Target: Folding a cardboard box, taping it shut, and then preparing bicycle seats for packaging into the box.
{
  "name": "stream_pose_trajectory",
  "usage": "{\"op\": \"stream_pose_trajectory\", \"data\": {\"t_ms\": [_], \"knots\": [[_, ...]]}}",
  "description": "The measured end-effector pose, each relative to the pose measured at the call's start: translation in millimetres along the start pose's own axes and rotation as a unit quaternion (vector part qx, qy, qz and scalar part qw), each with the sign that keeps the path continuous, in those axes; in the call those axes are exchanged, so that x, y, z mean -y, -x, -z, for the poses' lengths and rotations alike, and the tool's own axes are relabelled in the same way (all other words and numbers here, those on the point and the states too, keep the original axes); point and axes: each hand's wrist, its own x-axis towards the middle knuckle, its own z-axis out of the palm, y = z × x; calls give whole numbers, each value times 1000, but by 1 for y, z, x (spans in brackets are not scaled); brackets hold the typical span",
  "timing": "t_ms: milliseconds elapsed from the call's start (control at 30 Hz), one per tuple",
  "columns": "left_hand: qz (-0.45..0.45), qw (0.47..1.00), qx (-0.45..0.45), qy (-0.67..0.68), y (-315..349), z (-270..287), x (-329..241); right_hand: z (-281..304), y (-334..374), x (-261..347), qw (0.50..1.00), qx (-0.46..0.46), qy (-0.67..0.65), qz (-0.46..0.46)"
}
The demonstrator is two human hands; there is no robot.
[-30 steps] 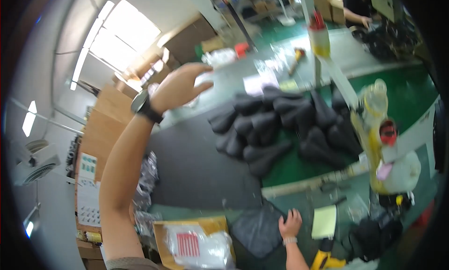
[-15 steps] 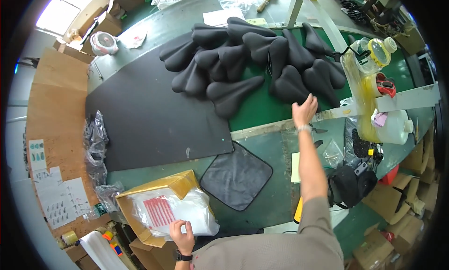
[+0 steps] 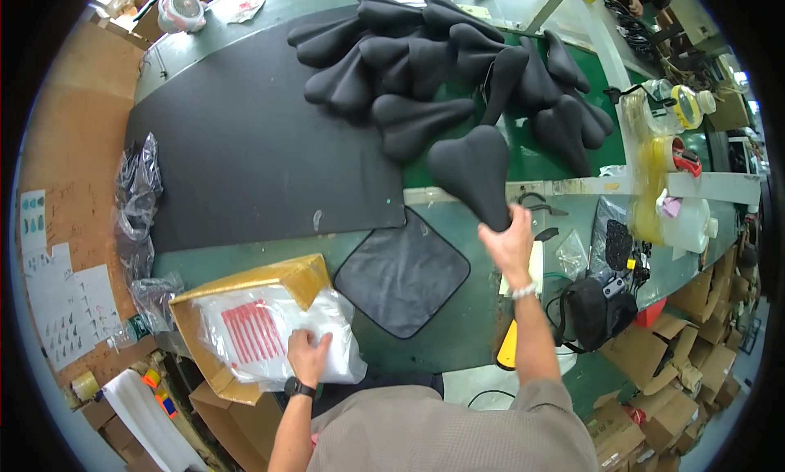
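Observation:
My right hand (image 3: 509,241) grips a black bicycle saddle (image 3: 473,171) by its narrow nose, holding it up above the table's near side with the wide end pointing away. More black saddles (image 3: 417,120) are heaped beyond it, some overlapping. At the lower left, my left hand (image 3: 309,357) rests over a stack of clear plastic bags (image 3: 339,341), its thumb apart from its curled fingers. The bags, printed with red lines, lie in an open cardboard box (image 3: 190,329). Between the hands, a dark grey cloth square (image 3: 403,273) lies flat on the table.
A black mat (image 3: 253,153) covers the left part of the table. Crumpled clear plastic (image 3: 137,202) lies along its left edge. To the right are a black pouch (image 3: 590,313), scissors (image 3: 544,206), a white post frame (image 3: 711,187) and plastic bottles (image 3: 691,223). Cardboard boxes (image 3: 662,415) pile up at lower right.
My right hand has taken hold of a saddle from the heap's near edge and drawn it toward me. My left hand has moved forward onto the plastic bags. The view has tilted down.

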Motion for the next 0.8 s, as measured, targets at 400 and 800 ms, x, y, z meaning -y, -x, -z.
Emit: {"op": "stream_pose_trajectory", "data": {"t_ms": [400,800], "knots": [[-62,983,28,172,-7,59,-58,31,221,75,994,58,-87,-1],[-99,944,103,297,-57,74,-70,36,284,52,989,106,-60,85]]}}
